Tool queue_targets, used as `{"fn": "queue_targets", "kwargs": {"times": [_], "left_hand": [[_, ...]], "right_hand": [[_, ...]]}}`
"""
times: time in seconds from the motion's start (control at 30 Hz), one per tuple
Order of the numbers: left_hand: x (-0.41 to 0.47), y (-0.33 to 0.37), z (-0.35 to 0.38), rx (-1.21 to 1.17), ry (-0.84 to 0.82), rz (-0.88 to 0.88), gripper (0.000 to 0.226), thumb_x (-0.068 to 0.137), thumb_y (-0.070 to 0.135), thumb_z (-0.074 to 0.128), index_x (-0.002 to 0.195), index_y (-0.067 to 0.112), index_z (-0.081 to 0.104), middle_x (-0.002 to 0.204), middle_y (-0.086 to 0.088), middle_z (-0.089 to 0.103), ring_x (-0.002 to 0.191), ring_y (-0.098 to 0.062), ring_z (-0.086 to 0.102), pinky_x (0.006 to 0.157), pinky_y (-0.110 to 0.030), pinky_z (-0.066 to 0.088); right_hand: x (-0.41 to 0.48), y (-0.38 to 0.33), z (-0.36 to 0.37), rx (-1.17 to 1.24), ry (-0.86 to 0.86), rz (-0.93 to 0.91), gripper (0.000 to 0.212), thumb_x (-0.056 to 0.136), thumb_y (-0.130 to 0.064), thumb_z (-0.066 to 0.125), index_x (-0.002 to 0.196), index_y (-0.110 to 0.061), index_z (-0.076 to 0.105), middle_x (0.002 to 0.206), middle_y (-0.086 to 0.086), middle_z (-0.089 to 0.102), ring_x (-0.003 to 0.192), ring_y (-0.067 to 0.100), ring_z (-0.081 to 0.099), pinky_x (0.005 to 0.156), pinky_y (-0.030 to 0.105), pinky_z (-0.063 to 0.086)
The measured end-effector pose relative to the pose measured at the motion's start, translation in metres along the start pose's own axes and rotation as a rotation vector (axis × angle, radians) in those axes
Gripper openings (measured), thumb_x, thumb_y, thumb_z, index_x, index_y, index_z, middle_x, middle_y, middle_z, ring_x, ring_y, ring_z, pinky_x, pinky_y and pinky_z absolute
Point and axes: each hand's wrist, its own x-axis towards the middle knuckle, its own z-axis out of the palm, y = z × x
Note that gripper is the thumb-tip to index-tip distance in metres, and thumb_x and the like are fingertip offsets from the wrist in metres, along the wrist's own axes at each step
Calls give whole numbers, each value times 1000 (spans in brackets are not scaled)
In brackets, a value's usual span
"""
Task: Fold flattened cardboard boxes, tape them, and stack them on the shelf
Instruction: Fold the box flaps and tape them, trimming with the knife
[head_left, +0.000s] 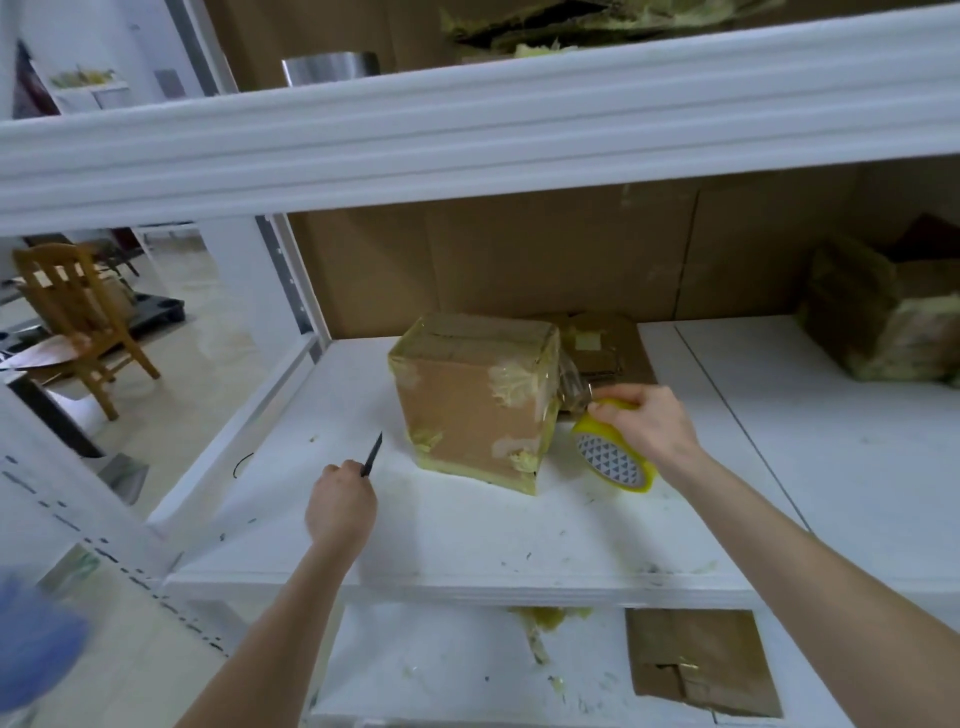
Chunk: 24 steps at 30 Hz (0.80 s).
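Head view | left hand grips knife | right hand grips tape roll — strip runs to box

Box set on shelf board. Tape roll held just right of box by right hand; blade held to left by left hand. Flattened cardboard laid behind box.

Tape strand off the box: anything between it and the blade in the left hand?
Yes. The cardboard box stands between them: the blade, held by the left hand, is to its left; the tape strand runs from the box's right edge to the tape roll gripped by the right hand. Likely reach over or around the front.
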Motion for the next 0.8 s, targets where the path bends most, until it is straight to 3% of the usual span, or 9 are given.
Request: {"fn": "queue_targets", "kwargs": {"times": [0.13, 0.23, 0.37, 0.47, 0.6, 0.8], "left_hand": [[-38, 9, -28, -320, 131, -42, 18, 93, 12, 41, 107, 8, 52, 96, -11, 58, 78, -30, 54, 69, -39, 46], [-70, 23, -61, -426, 232, 75, 14, 96, 15, 39, 103, 11, 51, 81, -4, 63, 68, -25, 56, 63, -40, 48], [-102, 76, -99, -451, 225, 271, 39, 102, 24, 31, 85, 12, 63, 77, -7, 65, 55, -17, 50, 52, -27, 39], [-113, 125, -106, -333, 141, 491, 27, 100, 17, 42, 111, 17, 67, 81, 3, 63, 65, -6, 52, 56, -11, 39], [-114, 170, -101, -104, 136, 626, 25, 96, 19, 49, 113, 26, 65, 82, 0, 65, 76, -23, 59, 65, -32, 49], [-108, 200, -89, 206, 75, 584, 44, 93, 6, 45, 132, 26, 51, 85, -3, 55, 84, -29, 62, 65, -33, 48]], "right_hand": [[-1, 2, 0, 19, -17, 1, 24, 83, -42, 69, 107, -36, 70, 102, -3, 63, 103, 23, 59, 89, 40, 52], [-4, 0, 0, 25, -28, -3, 26, 83, -43, 67, 109, -37, 69, 103, -4, 63, 102, 22, 59, 87, 38, 52], [-8, -2, -2, 70, -4, -12, 20, 86, -46, 63, 102, -37, 72, 106, -6, 68, 98, 19, 60, 83, 36, 53], [-11, -3, -7, 71, 44, 7, 20, 85, -50, 64, 96, -36, 74, 102, -7, 70, 96, 18, 60, 76, 30, 49], [-13, -8, -14, -5, 81, 2, 15, 87, -46, 62, 93, -38, 74, 99, -8, 68, 88, 16, 55, 70, 26, 43], [-14, -14, -24, -85, 112, -7, 18, 89, -44, 59, 97, -38, 74, 101, -5, 68, 94, 21, 60, 65, 25, 40]]}}
